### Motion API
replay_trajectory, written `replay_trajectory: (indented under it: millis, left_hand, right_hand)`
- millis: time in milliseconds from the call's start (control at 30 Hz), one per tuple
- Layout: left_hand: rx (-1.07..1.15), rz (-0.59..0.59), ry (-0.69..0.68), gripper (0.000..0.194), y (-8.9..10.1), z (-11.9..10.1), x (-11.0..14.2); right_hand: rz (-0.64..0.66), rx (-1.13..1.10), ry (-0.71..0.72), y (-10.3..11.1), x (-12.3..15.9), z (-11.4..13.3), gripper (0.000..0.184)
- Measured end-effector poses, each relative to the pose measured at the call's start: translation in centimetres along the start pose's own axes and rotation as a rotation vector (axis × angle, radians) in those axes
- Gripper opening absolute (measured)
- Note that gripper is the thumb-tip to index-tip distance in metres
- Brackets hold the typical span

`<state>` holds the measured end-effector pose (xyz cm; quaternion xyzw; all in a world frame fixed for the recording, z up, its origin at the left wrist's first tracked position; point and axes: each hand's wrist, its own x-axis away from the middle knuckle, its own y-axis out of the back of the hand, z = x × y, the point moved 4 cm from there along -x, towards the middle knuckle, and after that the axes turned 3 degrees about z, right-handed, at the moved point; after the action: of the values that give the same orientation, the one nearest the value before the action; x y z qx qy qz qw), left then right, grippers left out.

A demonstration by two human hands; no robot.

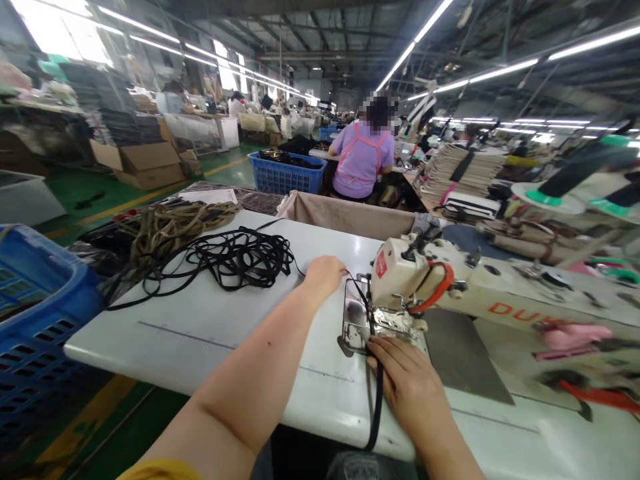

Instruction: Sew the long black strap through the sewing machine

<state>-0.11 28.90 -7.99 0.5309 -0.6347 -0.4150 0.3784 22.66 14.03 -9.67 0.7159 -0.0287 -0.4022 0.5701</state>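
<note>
While the right hand (pixel 407 393) pinches the black strap (pixel 377 407) against the sewing machine (pixel 415 280), what's the left hand (pixel 323 279) doing?

Curled at the strap just left of the machine; can't tell if it's gripping.

And the rest of the strap?

Coiled further left of the machine.

Containers?

Left of the machine, a blue crate (pixel 40 313), contents unclear; beyond the machine, a blue basket (pixel 287 172) holding dark straps (pixel 274 156).

White sewing table (pixel 200 350): loose coil of black webbing strap (pixel 235 257) on top; sewing machine (pixel 420 280) at right.
</note>
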Motion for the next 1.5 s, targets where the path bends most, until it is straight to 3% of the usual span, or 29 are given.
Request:
replay_trajectory:
  millis: [267,600,1100,1333,1500]
  left_hand:
    - [0.006,-0.092,0.15,0.036,1.0,2.0,-0.1]
    - [0.172,-0.263,0.287,0.033,2.8,4.3,0.7]
    - [0.461,-0.558,0.384,0.029,5.2,7.9,2.1]
    - [0.661,-0.767,0.398,0.025,5.7,9.6,2.7]
    - [0.988,-0.901,0.446,0.026,5.3,10.5,2.7]
  right_hand:
    - [0.044,-0.054,-0.077,0.4,-0.1,0.3,0.023]
    - [0.039,-0.064,-0.089,0.3,0.0,0.4,0.024]
    - [0.047,-0.062,-0.098,0.0,0.3,0.3,0.024]
    - [0.053,-0.06,-0.095,0.1,0.2,0.3,0.024]
    - [0.053,-0.071,-0.102,0.1,0.2,0.3,0.023]
